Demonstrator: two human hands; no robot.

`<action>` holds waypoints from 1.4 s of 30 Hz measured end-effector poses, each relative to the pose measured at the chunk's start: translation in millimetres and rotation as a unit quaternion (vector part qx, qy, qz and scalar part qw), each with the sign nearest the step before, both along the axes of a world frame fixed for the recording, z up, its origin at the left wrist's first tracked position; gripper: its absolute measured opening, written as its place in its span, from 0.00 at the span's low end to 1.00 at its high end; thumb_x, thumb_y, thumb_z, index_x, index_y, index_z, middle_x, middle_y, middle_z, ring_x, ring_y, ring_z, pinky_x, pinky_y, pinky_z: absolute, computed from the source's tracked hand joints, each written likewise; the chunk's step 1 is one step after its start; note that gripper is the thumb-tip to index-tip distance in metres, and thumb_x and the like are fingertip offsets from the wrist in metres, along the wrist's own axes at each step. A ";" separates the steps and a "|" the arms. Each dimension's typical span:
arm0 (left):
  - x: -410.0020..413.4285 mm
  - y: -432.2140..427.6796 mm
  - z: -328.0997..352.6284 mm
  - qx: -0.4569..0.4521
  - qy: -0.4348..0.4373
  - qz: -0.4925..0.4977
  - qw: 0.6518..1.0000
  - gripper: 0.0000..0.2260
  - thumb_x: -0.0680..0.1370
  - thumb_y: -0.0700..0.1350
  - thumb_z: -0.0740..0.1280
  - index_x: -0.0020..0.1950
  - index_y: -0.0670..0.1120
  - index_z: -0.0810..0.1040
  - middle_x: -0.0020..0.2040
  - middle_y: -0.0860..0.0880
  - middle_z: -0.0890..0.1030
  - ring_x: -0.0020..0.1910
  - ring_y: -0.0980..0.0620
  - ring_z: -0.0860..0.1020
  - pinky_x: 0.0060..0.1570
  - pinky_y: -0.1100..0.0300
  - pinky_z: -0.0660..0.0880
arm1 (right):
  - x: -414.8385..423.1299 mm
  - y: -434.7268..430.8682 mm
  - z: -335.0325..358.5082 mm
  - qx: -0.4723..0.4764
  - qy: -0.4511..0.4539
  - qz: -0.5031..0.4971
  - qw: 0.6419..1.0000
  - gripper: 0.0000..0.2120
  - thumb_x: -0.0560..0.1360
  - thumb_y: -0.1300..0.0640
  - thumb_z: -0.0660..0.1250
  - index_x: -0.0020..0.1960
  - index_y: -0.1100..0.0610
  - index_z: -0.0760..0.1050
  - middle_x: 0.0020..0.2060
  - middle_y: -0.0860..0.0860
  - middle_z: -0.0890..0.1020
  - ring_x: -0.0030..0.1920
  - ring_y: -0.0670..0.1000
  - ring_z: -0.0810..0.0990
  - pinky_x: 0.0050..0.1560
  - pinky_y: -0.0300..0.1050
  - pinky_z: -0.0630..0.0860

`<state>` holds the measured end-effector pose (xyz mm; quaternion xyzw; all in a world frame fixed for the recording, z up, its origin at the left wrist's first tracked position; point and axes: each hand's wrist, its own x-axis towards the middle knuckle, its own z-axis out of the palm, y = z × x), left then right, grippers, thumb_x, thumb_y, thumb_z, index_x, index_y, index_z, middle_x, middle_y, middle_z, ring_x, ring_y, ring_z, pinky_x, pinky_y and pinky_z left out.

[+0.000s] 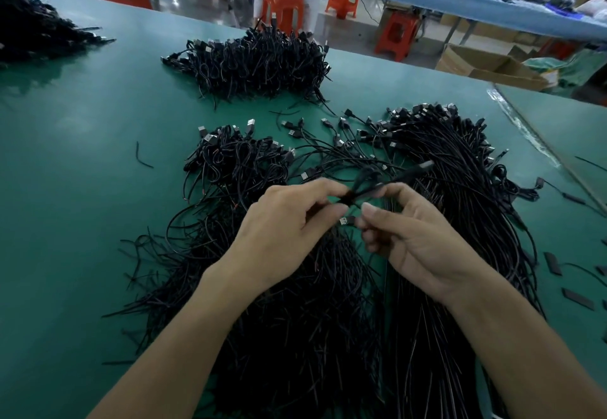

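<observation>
– Holding the black cable (391, 183), are both hands?
– Yes, left hand (289, 221) and right hand (417, 238) are pinching it with curled fingers, above the cable heap (295, 336) by the table's (82, 205) near edge. It is slanting from near-left to far-right; the USB plug (344, 220) is pointing left.
– The cardboard box (486, 63)?
– Standing open past the far-right corner; contents unclear.

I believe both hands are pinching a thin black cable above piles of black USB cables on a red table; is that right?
Not quite: the head view shows a green table, not a red one. The left hand and right hand do pinch the thin black cable above the piles of black USB cables.
</observation>
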<state>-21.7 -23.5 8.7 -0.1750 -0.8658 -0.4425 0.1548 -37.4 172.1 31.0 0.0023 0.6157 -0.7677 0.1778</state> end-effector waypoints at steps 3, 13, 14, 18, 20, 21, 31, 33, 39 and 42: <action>-13.7 -7.0 0.5 0.104 -0.075 0.049 0.991 0.05 0.79 0.45 0.69 0.54 0.52 0.81 0.39 0.57 0.83 0.34 0.58 0.81 0.30 0.65 0.78 | -5.8 14.1 -13.0 0.135 0.007 0.000 0.991 0.17 0.73 0.52 0.71 0.59 0.57 0.74 0.40 0.54 0.86 0.37 0.49 0.83 0.35 0.39 0.78; -73.0 -62.7 -22.0 0.035 -0.102 0.308 0.945 0.19 0.79 0.47 0.71 0.69 0.44 0.75 0.48 0.47 0.82 0.39 0.44 0.84 0.46 0.45 0.83 | -10.3 23.9 -43.1 0.772 0.188 -0.002 0.608 0.11 0.81 0.50 0.64 0.58 0.57 0.74 0.57 0.55 0.74 0.55 0.56 0.75 0.50 0.49 0.76; -73.0 -63.0 -25.5 0.027 -0.105 0.305 0.946 0.20 0.78 0.47 0.72 0.69 0.45 0.74 0.47 0.48 0.80 0.40 0.44 0.83 0.46 0.44 0.82 | -11.5 24.4 -41.2 0.781 0.167 -0.001 0.602 0.09 0.81 0.50 0.63 0.53 0.56 0.72 0.53 0.54 0.75 0.50 0.55 0.75 0.45 0.48 0.75; -69.1 -52.1 -31.8 0.008 -0.065 0.314 0.947 0.19 0.76 0.48 0.74 0.63 0.47 0.72 0.54 0.49 0.73 0.47 0.50 0.73 0.49 0.53 0.76 | -16.7 25.4 -41.2 0.777 0.145 -0.008 0.612 0.09 0.81 0.56 0.62 0.42 0.55 0.68 0.43 0.51 0.74 0.39 0.52 0.72 0.36 0.46 0.69; -64.2 -42.6 -27.1 -0.005 -0.002 0.318 0.948 0.15 0.76 0.48 0.73 0.58 0.48 0.73 0.51 0.53 0.74 0.44 0.55 0.70 0.45 0.65 0.67 | -17.2 23.7 -39.2 0.759 0.176 -0.016 0.627 0.08 0.82 0.55 0.61 0.47 0.55 0.76 0.47 0.52 0.78 0.42 0.53 0.75 0.39 0.47 0.73; -61.6 -36.8 -22.9 -0.021 0.032 0.306 0.951 0.12 0.77 0.48 0.73 0.55 0.47 0.74 0.45 0.56 0.73 0.39 0.59 0.69 0.40 0.69 0.64 | -17.1 22.8 -37.7 0.751 0.199 -0.022 0.629 0.10 0.83 0.54 0.60 0.49 0.55 0.78 0.48 0.52 0.79 0.45 0.54 0.77 0.42 0.48 0.76; -50.4 7.9 -12.4 -0.135 -0.054 -0.023 0.989 0.26 0.76 0.49 0.72 0.71 0.63 0.68 0.56 0.57 0.72 0.56 0.56 0.72 0.53 0.53 0.76 | -8.1 -11.9 -11.2 0.478 0.176 0.058 0.858 0.12 0.83 0.53 0.59 0.42 0.54 0.72 0.36 0.46 0.76 0.35 0.45 0.74 0.35 0.40 0.68; -52.2 10.8 -16.4 -0.157 -0.065 -0.037 0.985 0.25 0.77 0.45 0.69 0.72 0.61 0.70 0.61 0.55 0.70 0.62 0.53 0.68 0.56 0.51 0.74 | 2.5 -27.0 2.1 0.417 0.240 0.076 0.874 0.14 0.81 0.52 0.61 0.37 0.52 0.71 0.28 0.43 0.72 0.29 0.42 0.68 0.32 0.39 0.66; -57.6 0.2 -14.4 0.086 -0.012 0.056 0.995 0.10 0.85 0.39 0.59 0.51 0.41 0.80 0.56 0.43 0.79 0.54 0.52 0.77 0.54 0.61 0.75 | 23.5 -44.0 32.7 0.212 0.344 0.066 0.912 0.18 0.79 0.51 0.66 0.31 0.50 0.69 0.25 0.44 0.67 0.26 0.42 0.64 0.28 0.36 0.63; -61.4 -10.1 2.3 0.230 0.043 0.169 0.958 0.20 0.87 0.45 0.53 0.41 0.41 0.76 0.39 0.43 0.80 0.37 0.55 0.79 0.36 0.62 0.75 | 20.0 -33.1 35.3 0.221 0.360 0.028 0.906 0.20 0.78 0.51 0.68 0.29 0.52 0.69 0.24 0.43 0.68 0.25 0.41 0.64 0.28 0.36 0.65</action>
